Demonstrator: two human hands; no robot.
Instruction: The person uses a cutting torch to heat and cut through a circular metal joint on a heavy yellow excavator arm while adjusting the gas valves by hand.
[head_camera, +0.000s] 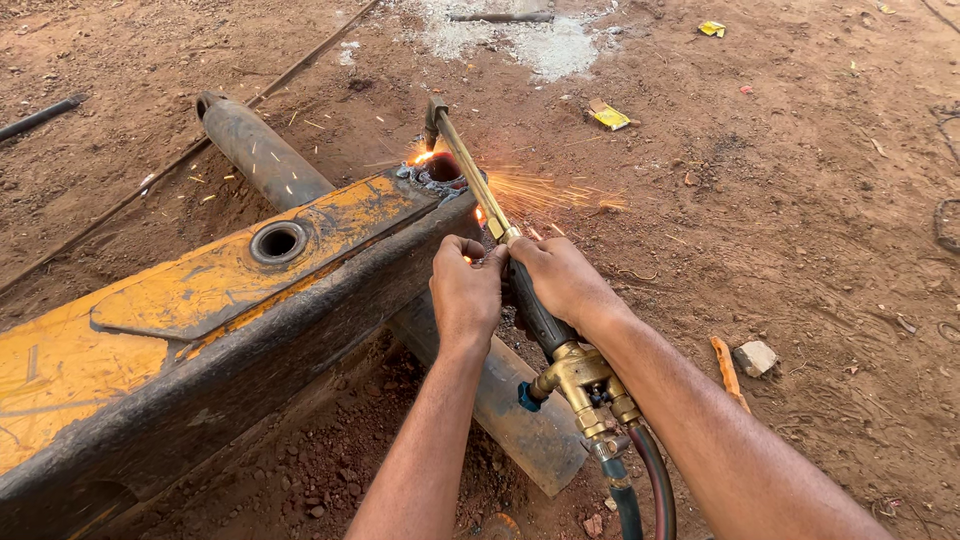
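A brass cutting torch (470, 170) with a black grip reaches forward, its bent tip at the end of a big yellow steel arm (200, 300). Flame and orange sparks (540, 190) fly off where the tip meets the metal. My right hand (560, 280) is closed around the black grip, just ahead of the brass valve block (580, 385). My left hand (465, 295) pinches the torch's thin brass tubes beside it. Two hoses (640, 490), one blue and one dark red, drop from the valves toward me.
A rusty grey cylinder (265, 155) lies under the yellow arm and sticks out at both sides. The arm has a round hole (278, 241) in its top plate. Red dirt ground all round, with a stone (755, 357), an orange stick (727, 370) and yellow scraps (608, 115).
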